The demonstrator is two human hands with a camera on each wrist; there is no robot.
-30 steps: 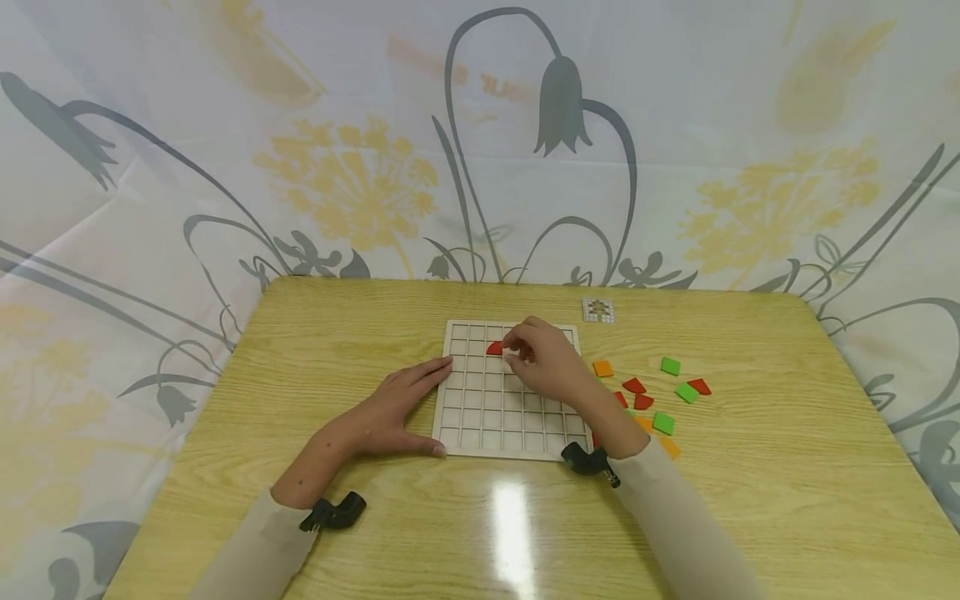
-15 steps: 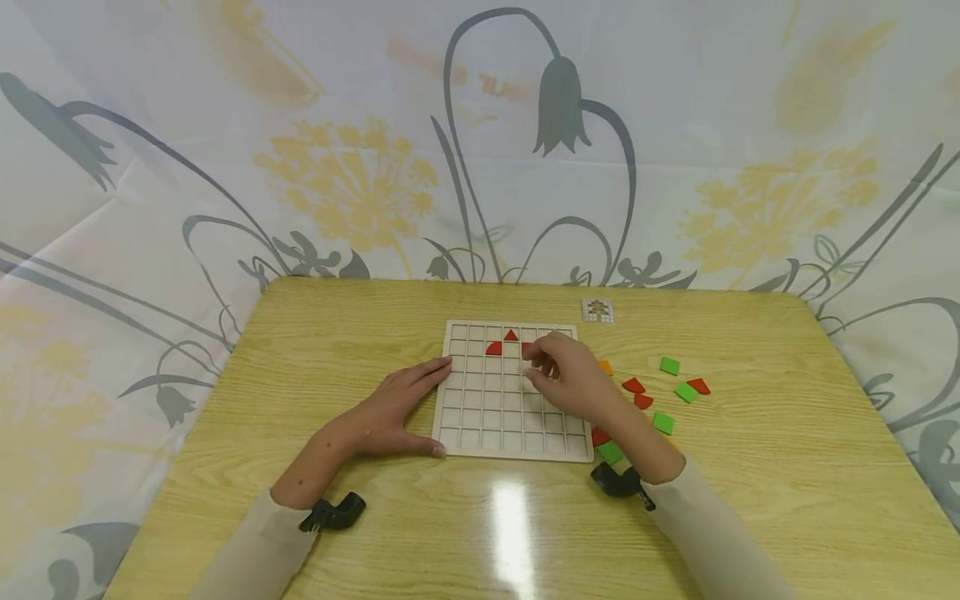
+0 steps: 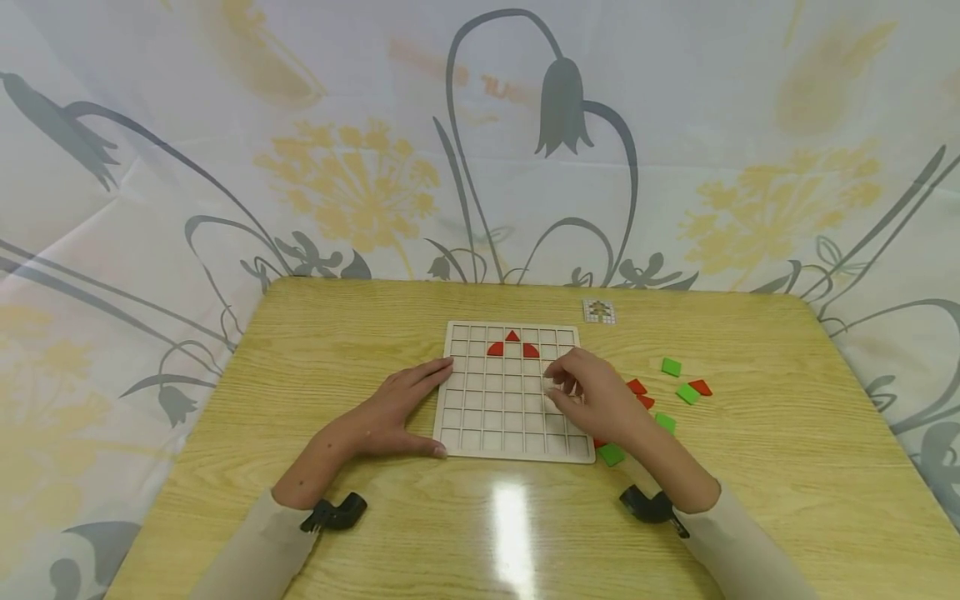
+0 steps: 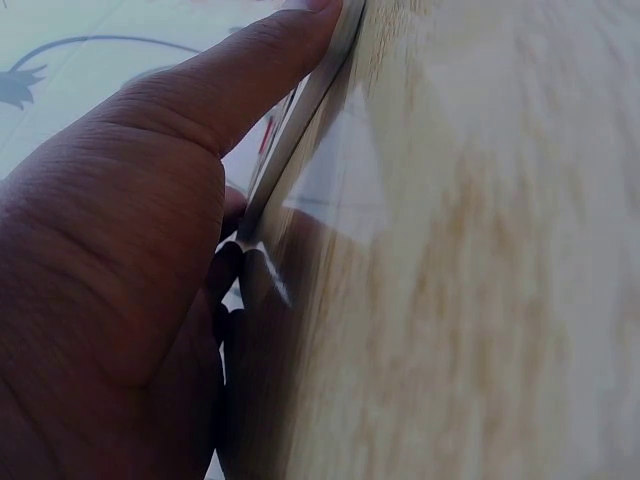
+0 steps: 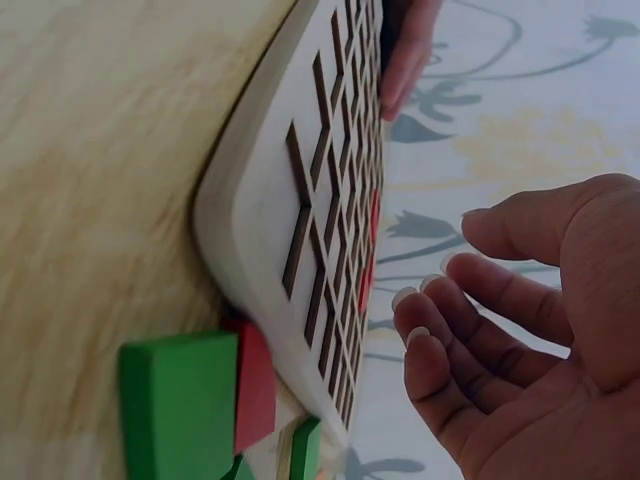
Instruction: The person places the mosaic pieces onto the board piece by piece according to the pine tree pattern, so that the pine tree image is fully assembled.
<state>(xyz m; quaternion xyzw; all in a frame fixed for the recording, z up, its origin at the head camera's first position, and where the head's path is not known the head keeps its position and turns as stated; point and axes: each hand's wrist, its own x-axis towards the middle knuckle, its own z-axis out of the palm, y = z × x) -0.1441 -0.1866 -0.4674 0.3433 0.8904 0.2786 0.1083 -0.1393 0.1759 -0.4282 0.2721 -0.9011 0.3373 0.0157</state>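
Observation:
A pale wooden grid board [image 3: 472, 417] lies on the table with three red pieces in its upper cells: a triangle [image 3: 512, 336], a left quarter-round piece [image 3: 496, 349] and a right quarter-round piece [image 3: 531, 350]. My left hand [image 3: 390, 419] rests along the board's left edge, thumb at the lower corner and fingertips higher up; the left wrist view shows the thumb [image 4: 250, 75] against the rim. Over the board's right side hovers my right hand [image 3: 592, 398], fingers loosely bent with nothing between them. In the right wrist view, gaps show between its thumb and fingertips [image 5: 430, 350].
Right of the board lie loose green squares [image 3: 687, 393] and red pieces [image 3: 701, 387], some partly hidden by the right hand. A green square [image 5: 180, 405] and a red piece [image 5: 253, 385] lie beside the board's corner. Behind stands a small pattern card [image 3: 600, 312].
My right hand has moved right and toward me, away from the upper cells, uncovering the triangle and the right quarter-round piece. The left hand has stayed at the board's edge.

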